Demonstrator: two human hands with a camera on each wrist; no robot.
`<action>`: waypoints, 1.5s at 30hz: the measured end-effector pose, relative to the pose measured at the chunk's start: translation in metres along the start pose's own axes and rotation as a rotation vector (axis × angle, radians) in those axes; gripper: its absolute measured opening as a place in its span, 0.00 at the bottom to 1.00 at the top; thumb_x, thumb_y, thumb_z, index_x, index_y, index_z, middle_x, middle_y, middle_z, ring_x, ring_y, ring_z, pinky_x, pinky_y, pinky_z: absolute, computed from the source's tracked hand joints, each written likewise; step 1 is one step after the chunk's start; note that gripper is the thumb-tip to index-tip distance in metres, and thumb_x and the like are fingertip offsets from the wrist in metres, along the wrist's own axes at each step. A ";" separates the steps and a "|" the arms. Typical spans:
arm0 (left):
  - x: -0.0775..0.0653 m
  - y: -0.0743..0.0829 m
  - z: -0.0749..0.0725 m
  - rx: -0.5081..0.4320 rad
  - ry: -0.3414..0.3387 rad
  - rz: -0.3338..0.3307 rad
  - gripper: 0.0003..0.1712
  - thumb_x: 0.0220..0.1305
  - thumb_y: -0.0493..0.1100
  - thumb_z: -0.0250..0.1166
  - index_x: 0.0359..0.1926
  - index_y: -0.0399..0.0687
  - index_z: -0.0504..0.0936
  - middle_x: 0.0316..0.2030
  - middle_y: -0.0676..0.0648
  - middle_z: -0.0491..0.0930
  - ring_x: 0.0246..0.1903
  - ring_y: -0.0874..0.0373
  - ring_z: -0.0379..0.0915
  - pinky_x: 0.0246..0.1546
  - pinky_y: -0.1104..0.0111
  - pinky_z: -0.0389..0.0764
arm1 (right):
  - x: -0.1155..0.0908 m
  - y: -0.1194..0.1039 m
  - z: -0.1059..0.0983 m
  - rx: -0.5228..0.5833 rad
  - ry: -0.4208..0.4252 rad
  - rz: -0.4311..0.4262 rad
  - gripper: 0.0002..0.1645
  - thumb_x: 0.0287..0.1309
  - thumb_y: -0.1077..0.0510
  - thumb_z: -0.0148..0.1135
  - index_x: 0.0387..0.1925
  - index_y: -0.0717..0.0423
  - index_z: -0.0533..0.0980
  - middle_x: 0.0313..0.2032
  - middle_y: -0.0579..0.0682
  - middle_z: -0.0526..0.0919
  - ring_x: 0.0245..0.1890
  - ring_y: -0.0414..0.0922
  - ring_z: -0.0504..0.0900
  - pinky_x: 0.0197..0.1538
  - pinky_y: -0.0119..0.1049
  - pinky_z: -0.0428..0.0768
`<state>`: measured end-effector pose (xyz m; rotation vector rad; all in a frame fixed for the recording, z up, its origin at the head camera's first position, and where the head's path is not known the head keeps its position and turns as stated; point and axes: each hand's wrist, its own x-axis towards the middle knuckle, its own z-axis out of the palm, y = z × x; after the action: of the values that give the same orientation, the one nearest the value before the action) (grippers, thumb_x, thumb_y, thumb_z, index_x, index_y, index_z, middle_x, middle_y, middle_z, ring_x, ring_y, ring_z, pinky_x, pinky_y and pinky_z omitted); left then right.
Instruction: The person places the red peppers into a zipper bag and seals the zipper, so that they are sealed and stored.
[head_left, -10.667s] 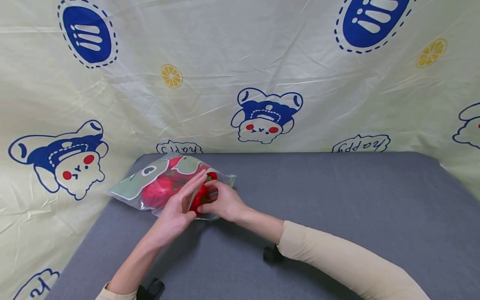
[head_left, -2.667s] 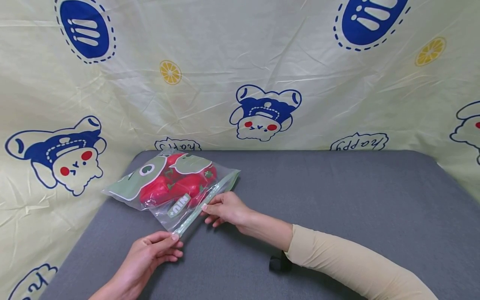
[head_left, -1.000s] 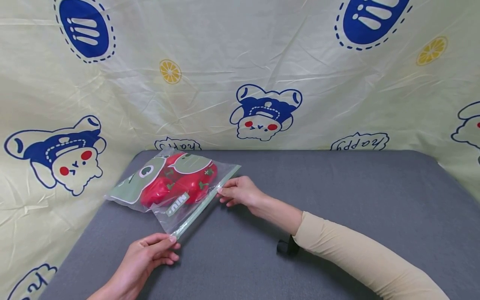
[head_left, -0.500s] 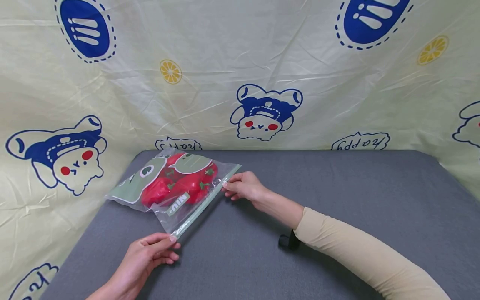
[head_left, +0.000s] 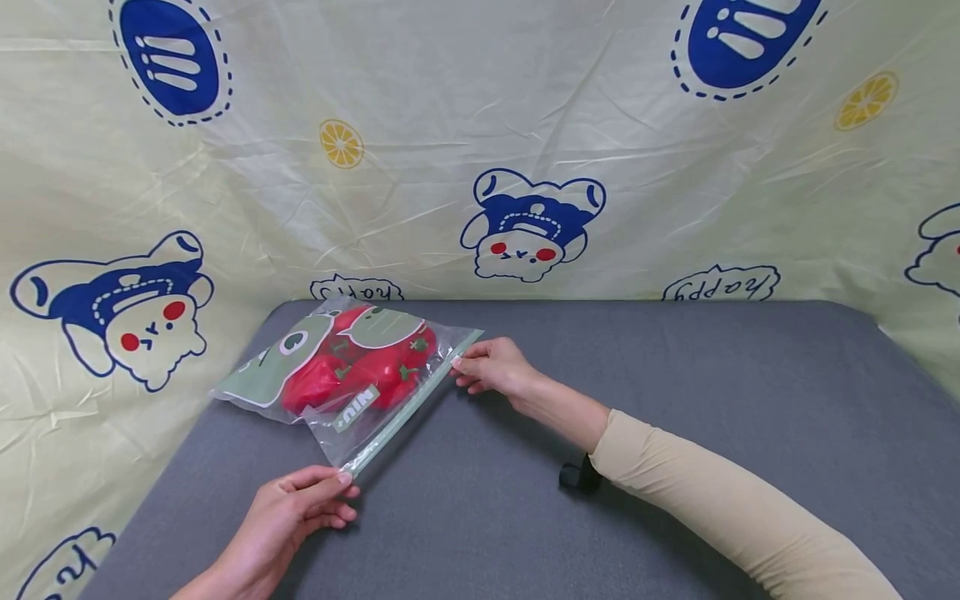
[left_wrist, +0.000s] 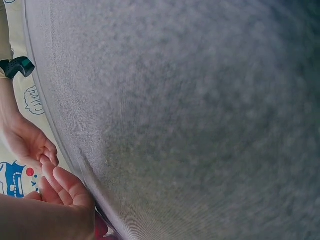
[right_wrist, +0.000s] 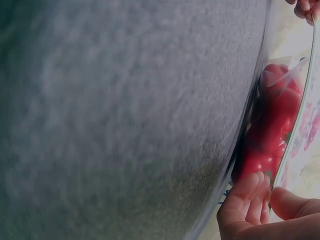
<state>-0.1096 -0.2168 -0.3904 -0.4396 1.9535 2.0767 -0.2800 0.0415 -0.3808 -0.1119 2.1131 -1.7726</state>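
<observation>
A clear zip bag (head_left: 355, 407) with a green printed pattern lies at the left of the table in the head view. Several red bell peppers (head_left: 382, 367) with green stems show through its plastic. Thumb and fingers of my left hand (head_left: 288, 512) pinch the near corner of the bag's pale green zip strip. Higher up the same strip, close to its far corner, my right hand (head_left: 495, 367) pinches the edge. The right wrist view shows the peppers (right_wrist: 272, 120) inside the bag beyond that hand (right_wrist: 265, 210). In the left wrist view, my left hand (left_wrist: 65, 192) hides most of the bag.
A grey cloth-covered table (head_left: 675, 400) lies under the bag and both hands. Behind and to the left hangs a pale curtain (head_left: 420, 100) printed with cartoon bears and orange slices. A black wrist camera (head_left: 580, 477) sits beneath my right forearm.
Earlier both hands were at the bag's mouth around a red pepper. Since then the strip has been stretched straight, and my right hand has slid along it toward the far corner. My left hand stays put lately.
</observation>
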 end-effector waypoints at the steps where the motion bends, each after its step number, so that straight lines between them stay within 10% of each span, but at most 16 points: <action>1: 0.000 0.000 0.000 0.000 -0.002 0.005 0.10 0.64 0.41 0.66 0.41 0.38 0.84 0.35 0.43 0.85 0.29 0.55 0.83 0.38 0.65 0.83 | 0.001 0.000 -0.001 0.002 0.004 -0.003 0.11 0.62 0.63 0.64 0.42 0.68 0.80 0.40 0.62 0.85 0.32 0.47 0.85 0.36 0.35 0.84; 45: 0.000 -0.002 -0.006 0.018 -0.009 0.017 0.08 0.65 0.41 0.65 0.40 0.40 0.84 0.34 0.45 0.85 0.30 0.55 0.82 0.38 0.65 0.83 | 0.025 0.001 -0.027 0.087 0.060 0.060 0.14 0.65 0.63 0.61 0.48 0.70 0.77 0.44 0.64 0.84 0.30 0.43 0.83 0.36 0.33 0.84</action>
<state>-0.1082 -0.2222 -0.3925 -0.4107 1.9761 2.0662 -0.3124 0.0593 -0.3840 0.0284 2.0537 -1.8513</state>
